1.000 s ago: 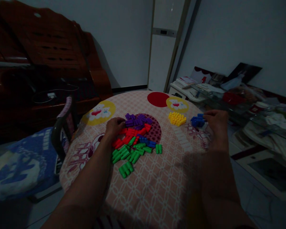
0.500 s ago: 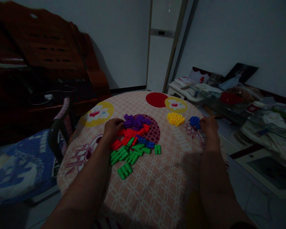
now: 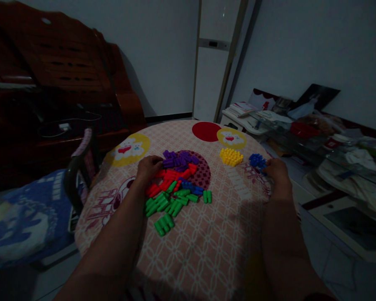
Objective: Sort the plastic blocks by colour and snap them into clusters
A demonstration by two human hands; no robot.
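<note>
A round table (image 3: pixel 207 251) with a pink patterned cloth carries a mixed heap of plastic pegs: purple pegs (image 3: pixel 178 158), red pegs (image 3: pixel 171 177), green pegs (image 3: pixel 167 205) and a few blue ones (image 3: pixel 191 187). My left hand (image 3: pixel 148 167) rests curled at the heap's left edge, touching the red pegs. A sorted yellow peg cluster (image 3: pixel 231 156) lies to the right. Beside it sits a blue peg cluster (image 3: pixel 257 160), with my right hand (image 3: pixel 277 170) curled against its right side, fingers closed at the pegs.
A dark wooden sofa (image 3: pixel 50 83) stands at the left, with a chair back (image 3: pixel 81 167) and a blue cushion (image 3: pixel 21 221) beside the table. A white door (image 3: pixel 213 71) is behind. Low shelves (image 3: pixel 316 138) piled with papers and clutter run along the right.
My right hand has drawn back and down toward me along the blue cluster. The blue pegs look more bunched. My left hand has stayed at the heap.
</note>
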